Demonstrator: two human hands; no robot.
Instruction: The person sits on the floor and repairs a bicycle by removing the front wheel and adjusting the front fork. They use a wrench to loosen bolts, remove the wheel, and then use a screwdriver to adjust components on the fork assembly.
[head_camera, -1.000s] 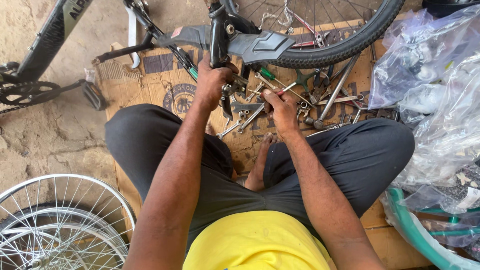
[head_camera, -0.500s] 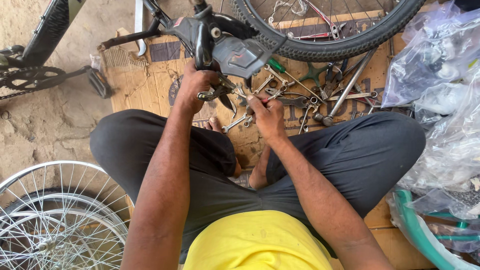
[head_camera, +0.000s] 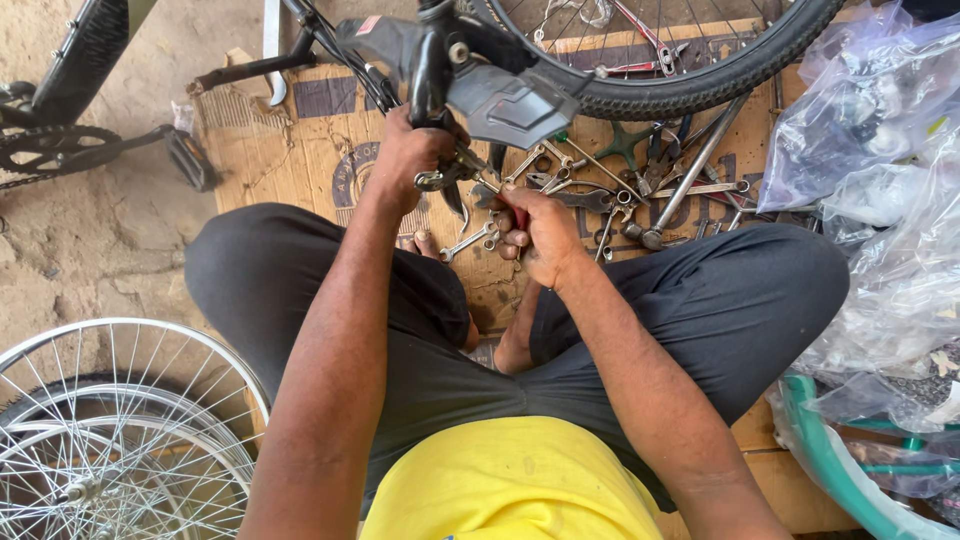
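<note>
I sit cross-legged on a cardboard sheet (head_camera: 300, 130). My left hand (head_camera: 405, 160) grips a small metal fitting (head_camera: 445, 178) low on a black bicycle post (head_camera: 430, 70), under a grey plastic guard (head_camera: 510, 100). My right hand (head_camera: 540, 235) is closed around a red-handled tool (head_camera: 521, 216), its tip pointing toward that fitting. The two hands are about a hand's width apart. The tool's working end is hidden by my fingers.
Several spanners and other loose tools (head_camera: 620, 185) lie on the cardboard just past my right hand. A tyred wheel (head_camera: 700, 85) stands behind them. Plastic bags (head_camera: 880, 170) pile up at right. Bare wheel rims (head_camera: 110, 430) lie at lower left, a crank and pedal (head_camera: 185, 158) at left.
My right hand has drawn back from the tool pile toward my left hand. The bicycle post and grey guard now sit lower and nearer in view. My left hand stays on the fitting.
</note>
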